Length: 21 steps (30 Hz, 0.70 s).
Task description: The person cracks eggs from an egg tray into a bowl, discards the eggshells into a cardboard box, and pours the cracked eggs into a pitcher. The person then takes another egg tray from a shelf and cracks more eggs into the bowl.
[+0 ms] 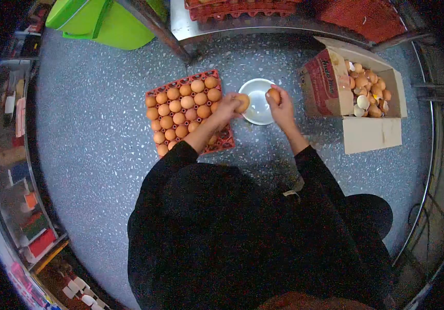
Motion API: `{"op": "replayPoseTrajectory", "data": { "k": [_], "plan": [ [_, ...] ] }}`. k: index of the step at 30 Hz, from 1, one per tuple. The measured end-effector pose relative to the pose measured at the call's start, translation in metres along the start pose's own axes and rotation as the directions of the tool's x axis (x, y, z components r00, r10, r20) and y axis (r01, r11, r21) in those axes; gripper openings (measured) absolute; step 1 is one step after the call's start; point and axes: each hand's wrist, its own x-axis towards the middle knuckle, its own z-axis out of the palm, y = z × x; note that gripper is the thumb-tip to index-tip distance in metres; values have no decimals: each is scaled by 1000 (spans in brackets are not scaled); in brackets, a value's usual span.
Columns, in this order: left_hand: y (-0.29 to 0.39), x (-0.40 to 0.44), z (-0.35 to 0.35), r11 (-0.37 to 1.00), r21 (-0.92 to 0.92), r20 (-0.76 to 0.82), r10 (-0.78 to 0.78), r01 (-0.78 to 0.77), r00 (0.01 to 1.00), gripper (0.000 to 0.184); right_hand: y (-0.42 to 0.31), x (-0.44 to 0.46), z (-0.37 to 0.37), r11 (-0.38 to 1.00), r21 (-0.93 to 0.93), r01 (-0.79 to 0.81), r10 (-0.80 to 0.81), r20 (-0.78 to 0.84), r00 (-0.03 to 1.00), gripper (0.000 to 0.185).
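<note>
My left hand (226, 109) is closed around a brown egg (242, 103) at the left rim of a white bowl (257, 80). On the bowl's other side, my right hand (284, 109) grips another brown egg (273, 95) near the rim. Whether either shell is cracked cannot be made out. The bowl stands on the floor, and its inside looks pale and shiny. Beneath my left forearm lies a red egg tray (226, 143) with many brown eggs (178, 118); the forearm hides part of it.
To the right, an open cardboard box (319, 85) holds broken eggshells (369, 85), its flap folded out. A green bin (121, 26) and a metal table (181, 27) with red trays (248, 9) stand ahead. Shelves (31, 155) line the left side. The floor (93, 124) is speckled grey.
</note>
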Motion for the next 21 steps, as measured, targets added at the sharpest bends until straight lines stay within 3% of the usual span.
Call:
{"op": "replayPoseTrajectory", "data": {
  "k": [1, 2, 3, 4, 8, 10, 12, 14, 16, 17, 19, 20, 21],
  "plan": [
    [4, 9, 9, 984, -168, 25, -48, 52, 999, 31, -13, -2, 3, 962, -187, 199, -214, -63, 975, 34],
    [2, 19, 13, 984, -169, 34, -44, 49, 998, 31, -26, -4, 6, 850, -378, 367, -426, -82, 901, 34],
    [0, 27, 17, 953, -300, 103, -12, 43, 995, 31, -38, -9, 8, 903, -310, 297, -323, -34, 946, 34],
    [-1, 34, 22, 904, -425, 169, 28, 47, 985, 30, -38, -9, 10, 900, -320, 297, -325, -39, 945, 34],
    [-12, 58, 27, 881, -466, 309, 73, 83, 948, 35, -43, -5, 2, 869, -335, 364, -350, 103, 931, 35],
    [-16, 63, 27, 872, -476, 292, 34, 115, 956, 37, -46, -5, -4, 865, -380, 329, -374, -49, 926, 34],
    [-13, 60, 31, 861, -485, 277, -14, 152, 961, 39, -41, -6, -2, 843, -405, 355, -413, -63, 909, 34],
    [-5, 56, 41, 841, -497, 368, -18, 213, 929, 43, -27, -7, -2, 819, -431, 379, -453, -80, 888, 34],
    [-8, 55, 46, 851, -480, 352, -35, 213, 935, 46, -13, -7, -1, 841, -401, 364, -341, 129, 931, 32],
    [-15, 60, 41, 865, -449, 347, -64, 226, 936, 47, -20, -7, -1, 841, -401, 363, -339, 132, 931, 32],
    [-25, 67, 37, 875, -419, 338, -96, 241, 936, 47, -29, -7, -2, 868, -356, 345, -401, -97, 911, 34],
    [-27, 68, 38, 866, -443, 330, -84, 233, 940, 47, -24, -8, 0, 870, -356, 341, -397, -98, 913, 34],
    [-28, 68, 40, 856, -465, 326, -72, 226, 943, 47, -19, -9, 2, 856, -367, 365, -392, 3, 920, 32]
  ]
}}
